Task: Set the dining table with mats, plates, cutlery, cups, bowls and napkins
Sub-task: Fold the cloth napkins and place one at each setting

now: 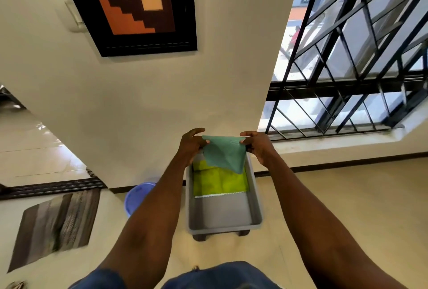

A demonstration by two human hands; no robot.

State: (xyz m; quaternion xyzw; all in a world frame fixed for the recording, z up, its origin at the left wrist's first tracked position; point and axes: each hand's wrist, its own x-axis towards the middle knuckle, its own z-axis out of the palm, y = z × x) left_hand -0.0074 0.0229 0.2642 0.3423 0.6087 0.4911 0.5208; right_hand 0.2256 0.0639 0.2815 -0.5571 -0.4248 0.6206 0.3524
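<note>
Both hands [193, 142] [257, 145] pinch green napkin [225, 153], hanging downward.

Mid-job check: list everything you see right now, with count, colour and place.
green cloth: 1, teal green, held up over the bin's far end
yellow cloth: at least 1, yellow-green, in the bin's far half
bin: 1, grey, on the floor by the wall
bucket: 1, blue, left of the bin, partly hidden
floor mat: 1, striped grey, on the floor at left
picture: 1, black frame, on the wall
window grille: 1, black, at right
left hand: pinches the green cloth's left corner
right hand: pinches its right corner
</note>
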